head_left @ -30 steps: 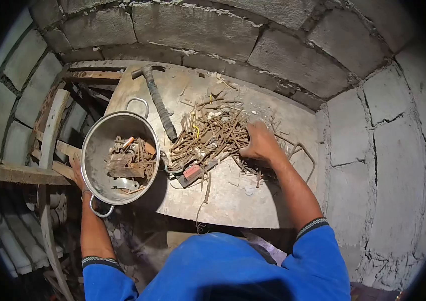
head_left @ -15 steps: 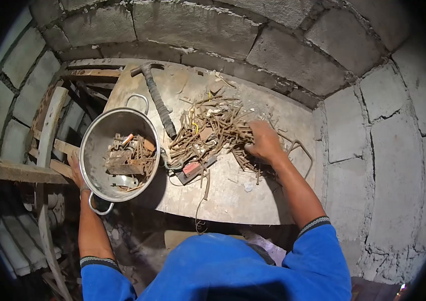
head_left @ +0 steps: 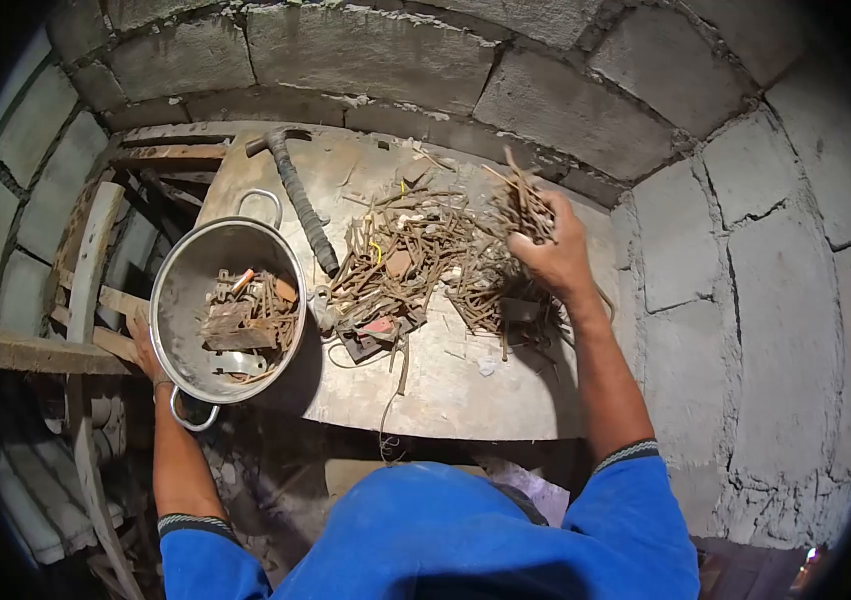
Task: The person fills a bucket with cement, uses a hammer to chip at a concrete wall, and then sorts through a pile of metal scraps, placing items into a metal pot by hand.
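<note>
My right hand [head_left: 563, 250] is closed round a bunch of rusty nails [head_left: 522, 208], raised over the right side of the board. Below and left of it lies a spread pile of rusty nails and scraps [head_left: 425, 245], with a reddish piece [head_left: 378, 327] at its lower edge. At the left, my left hand [head_left: 148, 345] is against the outer side of a metal pot [head_left: 172, 262], its fingers largely hidden behind the wall. Inside the pot are nails, a wooden block [head_left: 240, 335] and an orange-and-white piece [head_left: 243, 281].
A hammer [head_left: 300, 200] with a wrapped handle lies between pot and pile on the wooden board [head_left: 445, 405]. Concrete block walls [head_left: 365, 60] stand behind and at the right. Wooden slats [head_left: 95, 250] form a frame at the left. A thin wire hangs over the front edge.
My right hand has lifted from the pile with a bunch of nails in it, moving up and slightly right. The view has shifted slightly; my left hand remains at the pot.
</note>
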{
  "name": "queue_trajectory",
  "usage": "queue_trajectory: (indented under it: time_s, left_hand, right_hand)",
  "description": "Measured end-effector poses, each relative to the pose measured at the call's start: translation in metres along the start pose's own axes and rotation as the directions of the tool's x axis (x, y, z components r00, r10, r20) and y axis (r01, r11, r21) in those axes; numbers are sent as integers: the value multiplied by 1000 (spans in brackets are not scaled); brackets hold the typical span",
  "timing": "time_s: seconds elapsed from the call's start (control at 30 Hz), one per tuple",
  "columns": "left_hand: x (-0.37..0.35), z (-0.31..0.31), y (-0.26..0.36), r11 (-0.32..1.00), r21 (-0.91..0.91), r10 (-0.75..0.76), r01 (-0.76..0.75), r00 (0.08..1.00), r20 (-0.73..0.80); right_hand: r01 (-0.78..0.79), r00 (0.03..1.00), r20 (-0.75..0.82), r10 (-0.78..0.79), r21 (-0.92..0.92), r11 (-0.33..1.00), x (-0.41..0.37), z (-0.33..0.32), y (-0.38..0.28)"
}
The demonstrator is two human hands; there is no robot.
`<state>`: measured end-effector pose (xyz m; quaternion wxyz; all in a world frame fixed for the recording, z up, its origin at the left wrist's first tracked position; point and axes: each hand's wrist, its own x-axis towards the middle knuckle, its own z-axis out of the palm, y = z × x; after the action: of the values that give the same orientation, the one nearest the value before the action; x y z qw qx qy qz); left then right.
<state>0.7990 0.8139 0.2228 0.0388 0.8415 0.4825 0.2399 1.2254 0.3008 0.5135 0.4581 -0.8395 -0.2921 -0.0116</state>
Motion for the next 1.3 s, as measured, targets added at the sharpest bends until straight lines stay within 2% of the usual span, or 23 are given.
queue_trajectory:
  time_s: [0.03, 0.1, 0.17, 0.2, 0.23, 0.33, 0.37, 0.43, 0.47, 0.5, 0.53, 0.63, 0.67, 0.73, 0.77, 0.83, 0.9, 0.93, 0.97, 1.03, 1.13, 1.2, 1.3]
  left_hand:
    - [0, -2, 1, 1000, -17, -2, 2, 1000, 3]
    - [-1, -3, 3, 999, -50, -2, 2, 1000, 11]
    - [0, -4, 5, 996, -89, 9, -7, 1000, 17]
    - [0, -4, 6, 994, -109, 16, -14, 1000, 18]
    - [0, -5, 7, 991, -130, 26, -23, 999, 21]
    - [1, -6, 10, 982, -186, 47, -39, 998, 34]
    - [1, -7, 12, 978, -203, 50, -41, 998, 40]
    - [0, -10, 14, 971, -234, 52, -39, 997, 49]
    - [0, -12, 16, 967, -250, 52, -37, 997, 53]
    - [-2, -32, 30, 993, -13, 115, -115, 993, 12]
    - [1, -30, 31, 993, -17, 119, -119, 993, 12]
    - [0, -22, 23, 964, -256, 84, -71, 996, 37]
    - [-4, -23, 23, 964, -258, 82, -69, 996, 40]
    - [-2, -24, 26, 993, -64, 100, -103, 994, -51]
    - [2, -7, 5, 982, -169, 84, -85, 996, -16]
    - [-1, -6, 20, 979, -180, 90, -92, 996, -18]
    - [7, -3, 5, 979, -185, 88, -89, 996, -13]
    - [-9, -5, 20, 979, -183, 84, -84, 996, -9]
    - [1, -4, 8, 981, -179, 80, -80, 997, -5]
    - [1, -4, 4, 983, -167, 74, -73, 997, -2]
    - [4, -4, 1, 987, -142, 81, -79, 997, 7]
    - [5, -5, -5, 988, -126, 92, -90, 996, 7]
    - [2, -5, 15, 989, -102, 108, -106, 994, 6]
  right_hand:
    - [-43, 998, 49, 44, -28, 999, 2, 4, -16]
    - [-3, 995, 100, -8, 109, 994, 9, 27, -30]
    - [280, 956, 79, -282, 35, 959, 12, 62, -47]
    - [496, 867, 76, -492, -55, 866, 12, 74, -68]
    - [603, 797, 57, -601, -20, 798, 11, 95, -80]
    - [738, 651, 149, -745, 105, 666, 2, 150, -121]
    - [719, 666, 220, -712, 65, 692, -5, 170, -130]
    - [711, 633, 336, -698, 106, 695, -15, 198, -139]
    - [712, 620, 455, -639, 14, 702, -19, 208, -142]
    - [715, 623, 480, -618, -28, 699, -23, 217, -141]
    - [717, 625, 504, -596, -69, 694, -27, 224, -137]
    - [715, 637, 421, -646, -9, 699, -28, 216, -137]
    - [714, 637, 424, -644, -10, 700, -28, 212, -135]
    - [606, 690, 330, -644, 223, 764, -21, 201, -130]
    - [596, 724, 261, -638, 228, 770, -19, 189, -121]
    - [533, 807, 149, -571, 232, 814, -13, 155, -81]
    - [264, 941, 202, -272, 68, 962, -13, 98, -40]
    - [119, 984, 143, -107, -76, 990, -18, 73, -12]
    - [-40, 993, 101, 64, -228, 973, -26, 47, 12]
    - [-138, 973, 59, 222, -624, 769, -50, 10, 66]
    - [-178, 954, 96, 285, -585, 792, -80, -6, 86]
    - [10, 919, 266, 292, -756, 655, -88, 2, 88]
    - [-7, 890, 310, 333, -723, 690, -90, 7, 74]
